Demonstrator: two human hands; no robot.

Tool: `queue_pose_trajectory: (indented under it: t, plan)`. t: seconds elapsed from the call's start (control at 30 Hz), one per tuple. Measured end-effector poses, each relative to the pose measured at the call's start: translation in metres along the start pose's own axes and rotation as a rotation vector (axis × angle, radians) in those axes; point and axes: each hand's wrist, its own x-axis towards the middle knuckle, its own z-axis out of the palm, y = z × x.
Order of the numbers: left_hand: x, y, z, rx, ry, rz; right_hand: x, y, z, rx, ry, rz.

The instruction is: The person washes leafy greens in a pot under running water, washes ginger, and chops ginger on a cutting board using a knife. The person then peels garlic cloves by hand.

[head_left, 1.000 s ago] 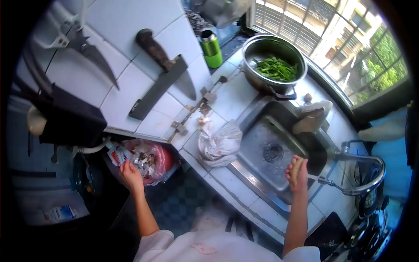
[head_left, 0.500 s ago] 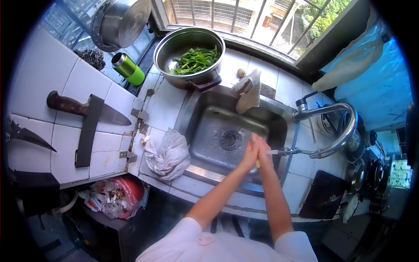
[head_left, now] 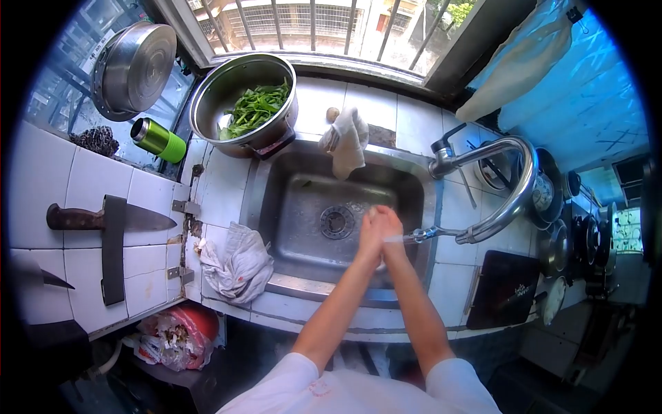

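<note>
Pressing my palms together over the rectangular stainless-steel sink (head_left: 289, 200), I have my left hand (head_left: 370, 231) and right hand (head_left: 390, 231) closed against each other just at the end of the thin stream that leaves the curved chrome tap (head_left: 507, 200). Whether anything lies between the palms I cannot tell; the fingers hide it. My hands sit to the right of the sink's round drain (head_left: 337, 222), above the basin floor, not touching it.

I judge this to be the rinsing step, hands rubbing under running water. What comes next seems to call for keeping the hands inside the stream and over the basin so nothing slips toward the drain.

At the sink's far left corner stands a large steel pot of green leaves (head_left: 245, 103); a pale cloth (head_left: 347, 138) hangs over the sink's far rim. A crumpled white plastic bag (head_left: 238, 262) lies on the tiles just left of the sink.
</note>
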Motion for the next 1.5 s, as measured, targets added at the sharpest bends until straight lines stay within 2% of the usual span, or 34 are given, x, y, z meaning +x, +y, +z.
queue_pose_trajectory:
  t: [0.07,0.13,0.2,0.23,0.3,0.33,0.4,0.43,0.5,0.53,0.6,0.67,0.7,0.77,0.83,0.9,0.93,1.0,1.07,1.13,1.17,1.2,1.23,1.27,1.3,1.33,1.4,1.47,1.5]
  plan:
    - [0.036,-0.027,-0.029,-0.241,-0.218,-0.257,-0.011,-0.004,0.011,-0.377,0.145,-0.239]
    - [0.033,-0.014,-0.032,-0.260,-0.289,-0.295,-0.022,-0.019,0.006,-0.394,0.139,-0.217]
    - [0.024,0.007,-0.030,-0.350,-0.449,-0.414,-0.027,-0.016,-0.002,-0.466,0.044,-0.372]
    - [0.025,0.005,-0.031,-0.352,-0.455,-0.416,-0.034,-0.029,-0.006,-0.469,0.050,-0.373]
    - [0.029,-0.007,-0.035,-0.328,-0.365,-0.409,-0.051,-0.069,-0.017,-0.836,-0.074,-0.342]
    - [0.022,-0.002,-0.035,-0.330,-0.370,-0.409,-0.047,-0.072,-0.026,-0.840,-0.070,-0.343]
    - [0.007,0.014,-0.033,-0.198,-0.279,-0.482,-0.028,-0.081,-0.049,-1.075,-0.014,-0.546]
    - [0.007,0.013,-0.033,-0.197,-0.284,-0.478,-0.012,-0.090,-0.054,-1.096,0.078,-0.624]
    - [0.008,0.006,-0.036,0.139,-0.266,-0.499,0.022,-0.118,-0.060,-1.225,0.239,-0.720]
    - [0.009,0.000,-0.040,0.146,-0.266,-0.500,0.038,-0.136,-0.063,-1.335,0.308,-0.740]
    - [0.013,-0.009,-0.047,0.117,-0.423,-0.408,0.088,-0.146,-0.075,-1.607,0.561,-0.921]
    - [0.009,-0.003,-0.048,0.170,-0.393,-0.405,0.115,-0.162,-0.081,-1.821,0.645,-0.814]
    - [0.007,0.003,-0.048,0.210,-0.362,-0.400,0.124,-0.169,-0.082,-1.812,0.655,-0.803]
    - [0.000,0.021,-0.051,0.258,-0.330,-0.426,0.131,-0.184,-0.079,-2.086,0.489,-0.409]
    - [0.000,0.032,-0.062,0.302,-0.293,-0.455,0.130,-0.192,-0.076,-2.129,0.445,-0.342]
    - [0.005,0.035,-0.076,0.081,-0.279,-0.494,0.124,-0.194,-0.076,-2.171,0.399,-0.280]
    - [0.003,0.039,-0.079,0.091,-0.281,-0.494,0.121,-0.191,-0.079,-2.194,0.445,-0.324]
    - [-0.001,0.046,-0.083,0.143,-0.346,-0.304,0.116,-0.179,-0.083,-2.215,0.497,-0.365]
    - [-0.011,0.062,-0.083,0.171,-0.377,-0.246,0.109,-0.161,-0.085,-2.185,0.638,-0.730]
    - [-0.026,0.077,-0.078,0.265,-0.381,-0.016,0.079,-0.140,-0.082,-2.017,0.465,-0.974]
    - [-0.026,0.077,-0.079,0.266,-0.398,-0.015,0.063,-0.121,-0.078,-1.823,0.423,-1.081]
    - [-0.023,0.073,-0.081,0.336,-0.374,0.127,0.044,-0.105,-0.075,-1.628,0.386,-1.174]
    - [-0.023,0.072,-0.079,0.403,-0.358,0.267,0.015,-0.096,-0.069,-1.568,0.278,-1.080]
    - [-0.026,0.076,-0.078,0.603,-0.299,0.394,-0.015,-0.087,-0.065,-1.509,0.189,-0.970]
    - [-0.028,0.083,-0.077,0.794,-0.258,0.524,-0.004,-0.021,-0.064,-1.220,0.329,-1.012]
    - [-0.035,0.100,-0.072,1.008,-0.268,0.581,-0.042,-0.033,-0.063,-1.409,0.282,-0.973]
    - [-0.041,0.107,-0.074,1.266,-0.262,0.749,-0.095,-0.039,-0.074,-1.337,0.146,-0.842]
    - [-0.040,0.108,-0.077,1.349,-0.286,0.793,-0.131,-0.040,-0.093,-1.258,0.117,-0.665]
    - [-0.044,0.110,-0.077,1.368,-0.300,0.799,-0.144,-0.035,-0.107,-1.181,0.173,-0.654]
